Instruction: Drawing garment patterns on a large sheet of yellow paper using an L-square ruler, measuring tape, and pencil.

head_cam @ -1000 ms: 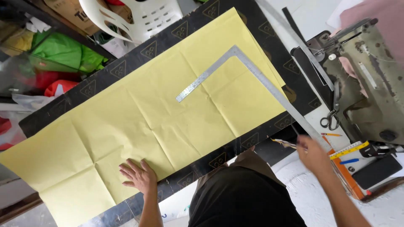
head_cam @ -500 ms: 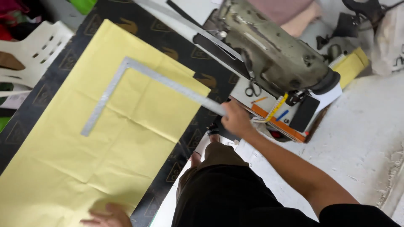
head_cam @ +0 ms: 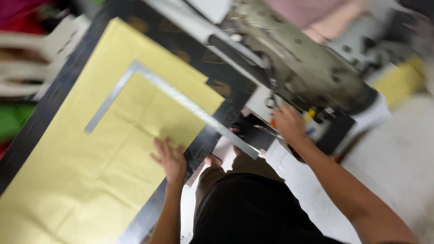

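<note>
on the dark bench (head_cam: 54,104), yellow paper (head_cam: 90,180) lies spread under a metal square (head_cam: 181,101); left hand (head_cam: 171,158) flat, open on it, right hand (head_cam: 289,124) reaches among blurred tools, grip unclear, no marks visible.

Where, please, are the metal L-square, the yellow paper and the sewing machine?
metal L-square (head_cam: 135,68): head view, its corner.
yellow paper (head_cam: 81,171): head view, bare middle area.
sewing machine (head_cam: 307,68): head view, its body.

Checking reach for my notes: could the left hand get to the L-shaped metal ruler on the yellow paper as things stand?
Probably yes: the left hand rests flat on the yellow paper, and only bare paper lies between it and the L-shaped metal ruler.
</note>
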